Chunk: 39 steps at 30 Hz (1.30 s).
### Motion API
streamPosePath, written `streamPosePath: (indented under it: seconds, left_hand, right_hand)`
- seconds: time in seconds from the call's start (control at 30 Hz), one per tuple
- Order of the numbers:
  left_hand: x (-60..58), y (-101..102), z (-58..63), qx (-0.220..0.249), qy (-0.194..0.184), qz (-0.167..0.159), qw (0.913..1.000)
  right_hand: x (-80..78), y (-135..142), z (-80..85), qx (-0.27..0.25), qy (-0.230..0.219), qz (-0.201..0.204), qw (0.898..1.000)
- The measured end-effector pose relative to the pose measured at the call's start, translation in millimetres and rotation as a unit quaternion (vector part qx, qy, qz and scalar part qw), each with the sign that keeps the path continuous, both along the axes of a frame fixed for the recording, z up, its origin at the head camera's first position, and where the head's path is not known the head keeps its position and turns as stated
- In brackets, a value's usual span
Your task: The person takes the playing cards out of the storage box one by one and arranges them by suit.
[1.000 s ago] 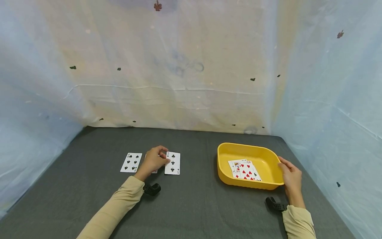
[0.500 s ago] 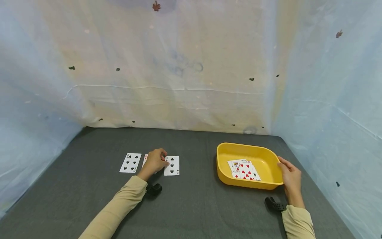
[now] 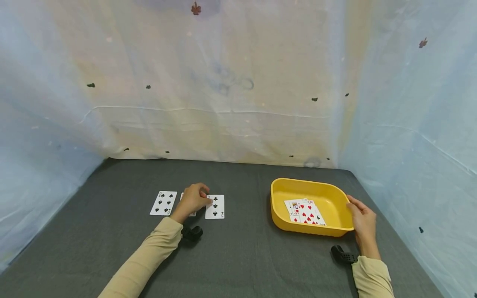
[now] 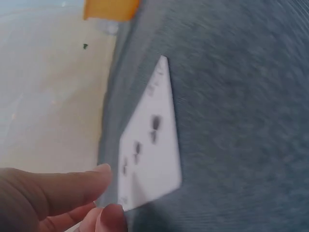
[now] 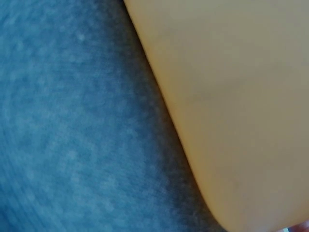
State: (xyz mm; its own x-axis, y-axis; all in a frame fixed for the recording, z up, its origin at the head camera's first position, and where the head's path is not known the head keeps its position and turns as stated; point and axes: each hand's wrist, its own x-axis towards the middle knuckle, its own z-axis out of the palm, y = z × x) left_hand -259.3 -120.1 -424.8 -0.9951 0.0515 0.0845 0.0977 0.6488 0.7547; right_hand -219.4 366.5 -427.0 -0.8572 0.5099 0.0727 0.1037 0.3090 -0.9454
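Observation:
A three of clubs [image 3: 215, 211] lies face up on the dark cloth, left of centre. Beside its left edge is my left hand [image 3: 191, 201]; in the left wrist view the thumb [image 4: 91, 182] and fingertips stand slightly apart, right at the card's near corner. My left hand partly hides another card [image 3: 193, 214]. Further left rests a six of spades [image 3: 164, 203]. My right hand [image 3: 364, 223] grips the right end of a yellow tray [image 3: 333, 205], thumb over the rim. Inside the tray several overlapping cards [image 3: 308, 213] show red hearts and a face card.
Grey cloth [image 3: 238, 256] covers the table. A pale hanging sheet [image 3: 231, 136] closes off the back and both sides. Each wrist carries a black strap-like device, such as the left one [image 3: 192, 234].
The three of clubs has come down onto the cloth, and my left fingers have loosened from it. My right hand and the tray have stayed in place.

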Motion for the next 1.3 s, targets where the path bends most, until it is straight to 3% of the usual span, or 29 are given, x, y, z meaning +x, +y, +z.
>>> streamPosePath:
  seconds: [0.37, 0.6, 0.87, 1.03, 1.3]
  left_hand:
    - [5.5, 19.2, 27.7, 0.078, -0.02, -0.045, 0.9957]
    - [3.2, 36.8, 33.3, 0.119, -0.018, -0.079, 0.9895]
    - [3.2, 63.5, 43.8, 0.183, -0.028, -0.123, 0.9749]
    - [6.0, 86.6, 53.7, 0.201, -0.022, -0.153, 0.9674]
    - [10.5, 121.6, 63.6, 0.191, -0.018, -0.197, 0.9615]
  right_hand:
    - [0.7, 2.1, 0.3, 0.001, -0.005, -0.002, 1.0]
    - [2.2, 1.9, 0.8, -0.009, -0.004, 0.001, 1.0]
    - [4.0, 0.5, 1.4, -0.001, -0.003, 0.003, 1.0]
    - [4.1, -0.2, 2.1, -0.003, 0.001, 0.004, 1.0]
    - [2.7, -1.3, 2.6, -0.005, 0.005, 0.0, 1.0]
